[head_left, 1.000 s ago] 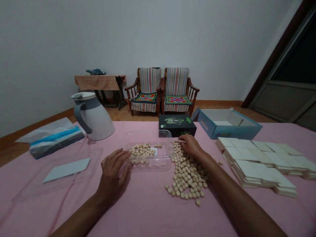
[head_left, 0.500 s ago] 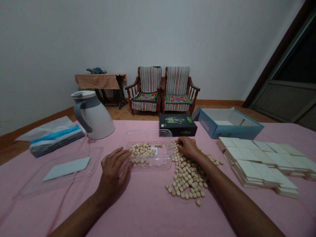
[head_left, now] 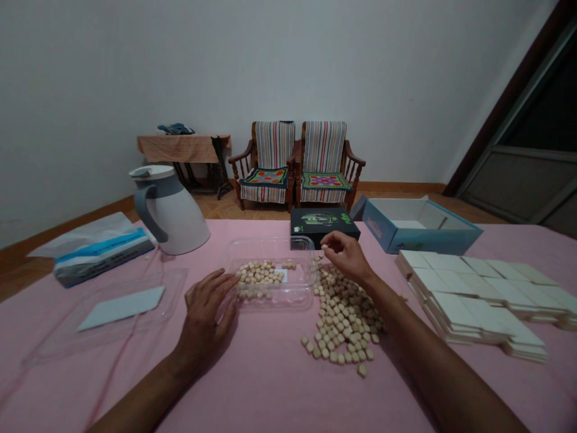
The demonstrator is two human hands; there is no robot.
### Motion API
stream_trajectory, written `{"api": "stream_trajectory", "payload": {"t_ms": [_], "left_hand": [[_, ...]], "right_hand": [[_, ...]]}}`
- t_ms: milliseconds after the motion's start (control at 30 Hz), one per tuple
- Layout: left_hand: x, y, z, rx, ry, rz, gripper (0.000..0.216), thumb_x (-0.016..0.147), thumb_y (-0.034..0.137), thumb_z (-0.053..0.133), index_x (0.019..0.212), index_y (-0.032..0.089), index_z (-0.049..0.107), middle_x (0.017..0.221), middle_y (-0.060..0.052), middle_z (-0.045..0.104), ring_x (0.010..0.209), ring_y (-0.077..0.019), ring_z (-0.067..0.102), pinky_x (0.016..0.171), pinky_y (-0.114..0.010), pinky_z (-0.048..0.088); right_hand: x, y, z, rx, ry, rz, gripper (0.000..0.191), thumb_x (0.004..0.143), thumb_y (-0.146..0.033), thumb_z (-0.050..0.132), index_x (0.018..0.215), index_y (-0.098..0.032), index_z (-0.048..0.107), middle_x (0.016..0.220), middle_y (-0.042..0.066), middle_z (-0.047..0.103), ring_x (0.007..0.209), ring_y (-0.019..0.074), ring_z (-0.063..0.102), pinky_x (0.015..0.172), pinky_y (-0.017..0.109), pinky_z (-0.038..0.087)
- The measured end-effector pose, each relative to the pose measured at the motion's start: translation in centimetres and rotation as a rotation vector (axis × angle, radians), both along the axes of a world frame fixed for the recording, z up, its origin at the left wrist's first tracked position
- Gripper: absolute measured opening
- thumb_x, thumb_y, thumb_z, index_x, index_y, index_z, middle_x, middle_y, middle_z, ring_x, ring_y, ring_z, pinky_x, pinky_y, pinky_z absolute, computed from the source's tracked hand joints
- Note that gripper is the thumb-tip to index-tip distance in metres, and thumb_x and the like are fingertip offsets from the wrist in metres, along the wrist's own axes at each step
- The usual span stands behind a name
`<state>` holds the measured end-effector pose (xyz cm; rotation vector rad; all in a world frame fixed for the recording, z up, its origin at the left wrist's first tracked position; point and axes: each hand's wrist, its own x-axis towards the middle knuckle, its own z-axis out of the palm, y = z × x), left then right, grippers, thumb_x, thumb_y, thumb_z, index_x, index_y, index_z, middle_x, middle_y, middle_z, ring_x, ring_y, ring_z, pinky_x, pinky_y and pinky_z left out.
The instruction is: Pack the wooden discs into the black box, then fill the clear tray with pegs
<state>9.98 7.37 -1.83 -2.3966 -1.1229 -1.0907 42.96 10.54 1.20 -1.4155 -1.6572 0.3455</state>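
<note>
A clear plastic container [head_left: 270, 249] sits mid-table with several small beige wooden cubes [head_left: 259, 273] inside. My left hand [head_left: 208, 313] lies flat, fingers spread, against the container's left front corner. A loose pile of the same cubes [head_left: 342, 316] spreads on the pink tablecloth to the container's right. My right hand [head_left: 345, 255] is raised above the far end of the pile, beside the container's right wall, pinching one small cube [head_left: 324, 247] between its fingertips.
A white jug [head_left: 169, 210] stands at the back left beside a blue-and-white packet [head_left: 101, 255]. A clear lid with a paper card [head_left: 121, 307] lies left. A black box [head_left: 324, 227] and an open blue box [head_left: 417, 225] sit behind. Stacked pale tiles [head_left: 478, 294] fill the right.
My right hand has lifted off the far end of the cube pile with one cube pinched in its fingertips. My left hand has stayed put.
</note>
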Motion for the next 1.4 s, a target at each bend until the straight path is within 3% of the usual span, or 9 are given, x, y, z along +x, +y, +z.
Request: {"api": "stream_trajectory", "payload": {"t_ms": [100,167,367,733,800,900,1033,1233,1400], "left_hand": [[0.1,0.0,0.0,0.003,0.007,0.0,0.036,0.084,0.016,0.056,0.119,0.019,0.052,0.115,-0.012,0.062,0.117,-0.0292,0.051,0.096,-0.047,0.038],[0.1,0.0,0.1,0.008,0.008,-0.008,0.035,0.084,0.015,0.055,0.119,0.018,0.052,0.114,-0.012,0.063,0.116,-0.0291,0.052,0.096,-0.047,0.038],[0.2,0.0,0.1,0.002,0.003,0.003,0.036,0.083,0.016,0.057,0.119,0.018,0.052,0.116,-0.012,0.062,0.118,-0.0292,0.051,0.097,-0.047,0.038],[0.1,0.1,0.0,0.013,0.007,0.005,0.037,0.084,0.017,0.056,0.121,0.019,0.051,0.116,-0.012,0.062,0.118,-0.0293,0.051,0.096,-0.048,0.038],[0.1,0.1,0.0,0.017,0.005,0.008,0.036,0.084,0.016,0.057,0.119,0.018,0.052,0.115,-0.012,0.062,0.117,-0.0293,0.052,0.096,-0.048,0.038],[0.1,0.2,-0.1,0.014,-0.002,0.01,0.036,0.083,0.017,0.057,0.119,0.019,0.052,0.115,-0.012,0.062,0.117,-0.0294,0.052,0.096,-0.048,0.038],[-0.1,0.1,-0.1,0.022,-0.004,-0.001,0.037,0.083,0.016,0.057,0.119,0.019,0.052,0.115,-0.012,0.063,0.116,-0.0293,0.052,0.096,-0.048,0.038],[0.0,0.0,0.1,0.02,0.0,-0.004,0.036,0.083,0.016,0.056,0.119,0.019,0.053,0.114,-0.012,0.063,0.116,-0.0294,0.053,0.095,-0.048,0.039],[0.0,0.0,0.0,0.016,-0.003,-0.006,0.036,0.083,0.015,0.056,0.119,0.019,0.053,0.114,-0.012,0.063,0.116,-0.0294,0.052,0.096,-0.048,0.038]], "right_hand": [[-1.2,-1.1,1.6,0.008,0.074,0.276,0.014,0.074,-0.018,0.053,0.085,-0.016,0.063,0.076,0.001,0.062,0.067,0.0113,0.054,0.062,0.022,0.043],[-1.8,-1.8,2.3,0.002,0.012,0.371,0.015,0.073,-0.015,0.054,0.084,-0.017,0.064,0.078,0.0,0.062,0.067,0.0106,0.053,0.063,0.022,0.042],[-1.8,-2.4,2.9,-0.02,-0.137,0.434,0.02,0.069,-0.008,0.054,0.082,-0.017,0.067,0.079,0.001,0.062,0.071,0.0116,0.053,0.063,0.023,0.04],[-1.7,-2.0,2.5,-0.025,-0.092,0.438,0.023,0.068,-0.006,0.052,0.082,-0.017,0.068,0.08,0.001,0.063,0.07,0.011,0.053,0.064,0.023,0.042],[-1.3,-1.5,2.2,-0.03,-0.069,0.399,0.022,0.072,-0.009,0.052,0.086,-0.016,0.068,0.083,0.002,0.065,0.072,0.0115,0.056,0.064,0.023,0.042],[-0.2,-0.6,1.4,-0.05,-0.106,0.193,0.022,0.075,-0.01,0.049,0.088,-0.016,0.067,0.086,0.003,0.067,0.076,0.0127,0.058,0.066,0.023,0.042],[1.4,0.2,-0.1,-0.244,-0.469,-0.061,0.025,0.073,-0.008,0.051,0.09,-0.016,0.068,0.092,0.005,0.068,0.086,0.0152,0.059,0.074,0.024,0.041],[1.0,-0.3,-1.2,-0.383,-0.643,-0.121,0.02,0.078,-0.023,0.054,0.088,-0.018,0.071,0.091,0.009,0.07,0.088,0.0235,0.06,0.076,0.033,0.037],[-0.1,-0.4,-1.4,-0.402,-0.68,-0.175,0.022,0.079,-0.021,0.052,0.086,-0.018,0.072,0.093,0.012,0.07,0.095,0.0273,0.057,0.079,0.038,0.033]]}}
